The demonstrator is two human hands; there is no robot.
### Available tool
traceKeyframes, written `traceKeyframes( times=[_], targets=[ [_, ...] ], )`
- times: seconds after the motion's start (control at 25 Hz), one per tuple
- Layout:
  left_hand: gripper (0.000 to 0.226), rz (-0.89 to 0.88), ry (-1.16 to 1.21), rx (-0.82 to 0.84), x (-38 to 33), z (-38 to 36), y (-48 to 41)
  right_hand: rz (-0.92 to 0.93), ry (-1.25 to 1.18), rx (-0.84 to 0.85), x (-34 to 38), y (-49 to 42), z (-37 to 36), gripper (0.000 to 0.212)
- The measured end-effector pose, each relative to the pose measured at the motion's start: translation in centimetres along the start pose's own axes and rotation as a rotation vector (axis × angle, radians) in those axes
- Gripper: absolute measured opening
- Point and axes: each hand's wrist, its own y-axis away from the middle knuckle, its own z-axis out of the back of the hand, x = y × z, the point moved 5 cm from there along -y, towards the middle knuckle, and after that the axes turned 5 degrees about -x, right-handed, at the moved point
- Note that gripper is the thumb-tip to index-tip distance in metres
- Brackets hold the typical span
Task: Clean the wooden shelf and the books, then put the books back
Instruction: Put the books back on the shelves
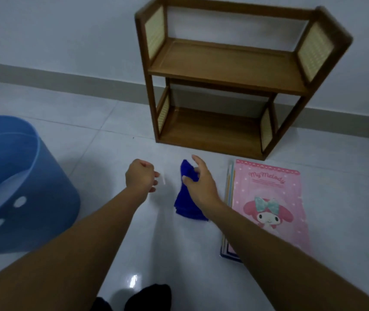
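Note:
The wooden shelf with two boards and woven side panels stands against the wall, both boards bare. A stack of books lies flat on the floor in front of it, a pink cartoon cover on top. A dark blue cloth lies on the tiles left of the stack. My right hand pinches the cloth's upper end between thumb and fingers. My left hand hovers to the left of the cloth, fingers curled loosely, holding nothing.
A large blue plastic tub with holes in its side stands on the floor at the left. White glossy tiles cover the floor up to a grey skirting board. Part of a dark-socked foot shows at the bottom edge.

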Motion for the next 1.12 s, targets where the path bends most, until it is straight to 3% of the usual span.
traceKeyframes(
  times=[0.16,0.4,0.56,0.68,0.76,0.84,0.92,1.0,1.12],
  targets=[
    [0.010,-0.022,-0.022,-0.002,0.8,-0.3,-0.1,0.054,0.159,-0.051,-0.8,-0.3,-0.6,0.057],
    [0.012,0.000,0.006,0.198,1.7,-4.6,3.1,0.212,0.321,-0.440,-1.0,-1.4,8.1,0.034],
    [0.025,0.023,0.079,0.389,0.5,-9.8,5.9,0.083,0.363,-0.644,-3.4,-1.9,15.9,0.030],
    [0.044,0.054,0.042,0.502,-0.4,-13.4,7.7,0.001,0.403,-0.596,-7.0,-2.0,20.0,0.030],
    [0.049,0.045,-0.010,0.545,-0.3,-15.2,8.5,-0.069,0.479,-0.499,-9.4,-1.5,21.4,0.042],
    [0.040,0.037,-0.045,0.571,-0.2,-16.5,9.1,-0.126,0.470,-0.402,-11.2,-0.8,22.0,0.058],
    [0.010,0.034,-0.041,0.553,0.1,-16.9,9.4,-0.126,0.407,-0.334,-11.9,-0.4,21.9,0.066],
    [0.033,0.034,-0.021,0.511,0.4,-17.6,9.0,-0.139,0.327,-0.311,-12.3,-0.1,22.1,0.068],
    [0.023,0.049,-0.008,0.456,0.4,-18.0,9.0,-0.156,0.257,-0.292,-12.5,0.0,22.1,0.067]
  ],
)
